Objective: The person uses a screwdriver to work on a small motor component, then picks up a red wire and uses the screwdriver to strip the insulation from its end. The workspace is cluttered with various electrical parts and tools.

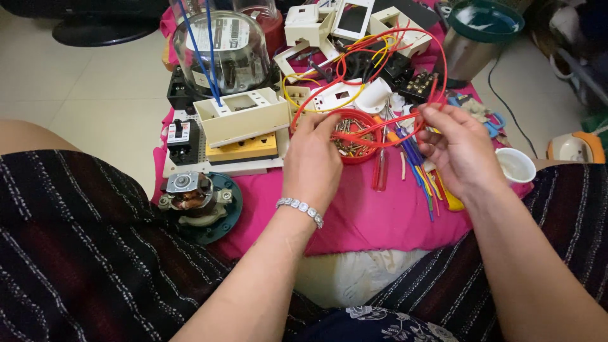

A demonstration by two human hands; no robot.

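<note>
Left fingers: the left hand has thumb and fingertips pressed together on the red wire, pinching it just above the red bowl of screws.
Right fingers: the right hand pinches the same wire near its upper end, thumb against forefinger, the other fingers curled loosely beneath.
Wire: it runs taut between the two hands, then loops up and back over the white switch plates and comes round to the right hand.
Good grip: judging by the tight span, light even tension looks wise; a hard pull could drag the far loop across the loose parts behind it.
Slack: feeding the loop through the right fingers a little at a time should keep it from snagging on the yellow wire.
Bowl: it sits directly under the left fingertips, so a low wrist risks tipping it.
Close by: a red-handled screwdriver and a bundle of coloured wires lie on the pink cloth between the hands.
Further out: a cream junction box, a glass-domed meter, a small motor and a white cup.
</note>
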